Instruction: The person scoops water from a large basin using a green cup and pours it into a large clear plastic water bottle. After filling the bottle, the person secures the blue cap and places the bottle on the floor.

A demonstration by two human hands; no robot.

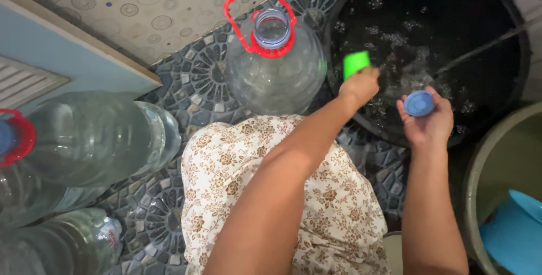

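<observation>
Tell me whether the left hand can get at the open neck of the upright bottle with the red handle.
Probably yes. The left hand holds a green scrubber over the black tub, just right of the upright bottle. Its open neck is uncapped, and nothing lies between them. The right hand holds the blue cap.

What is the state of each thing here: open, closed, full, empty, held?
Big bottle: upright, uncapped, looks empty.
Blue cap: off the bottle, held in right hand.
Green object: held in left hand.
Black tub: full of bubbling water.
Side bottles: lying down, one capped.
</observation>
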